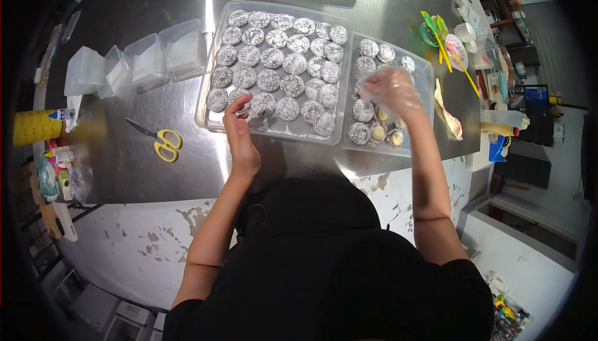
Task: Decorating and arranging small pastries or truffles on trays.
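Powdered, cracked-top cookies (272, 58) stand in loose rows in a large clear plastic tray (280, 134). My left hand (243, 145) is bare at the tray's front left edge, fingers apart and half curled, tips close to a cookie near the rim. It holds nothing that I can see. Over a smaller clear tray (425, 101) at the right, my right hand (393, 90), in a thin clear plastic glove, has its fingers drawn together and pointing left. Whatever they grip is hidden. Around it sit more powdered cookies (363, 110); several near the front show cream-coloured filling (378, 132) on top.
Clear plastic containers (147, 61) with white liners line the back left of the metal table (124, 160). Yellow-handled scissors (165, 144) lie left of the large tray. Bowls (456, 51), spatulas (444, 48) and a piping bag (450, 117) are at the right.
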